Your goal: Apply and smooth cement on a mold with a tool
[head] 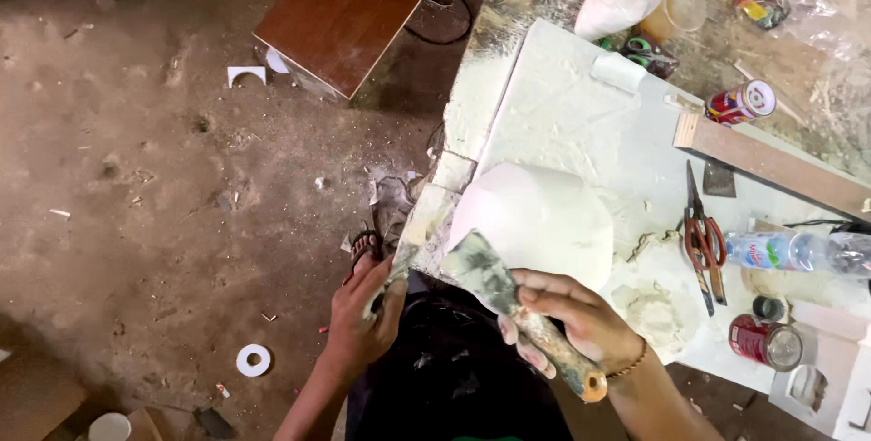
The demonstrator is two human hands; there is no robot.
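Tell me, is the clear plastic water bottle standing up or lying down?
Lying down. The clear plastic water bottle rests on its side on the white worktop, beside the red-handled scissors.

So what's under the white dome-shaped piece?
The white dome-shaped piece sits on a plaster-smeared white board. The putty knife in the right hand overlaps its near edge; beneath is hidden.

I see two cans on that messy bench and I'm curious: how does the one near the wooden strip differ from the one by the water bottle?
The far can beside the wooden strip has a colourful red printed side and a pale, closed-looking end. The near can, below the water bottle, is plain dark red with a shiny, glassy end. The far can points toward the strip; the near can points toward the bench edge. Both are small cylinders lying on their sides.
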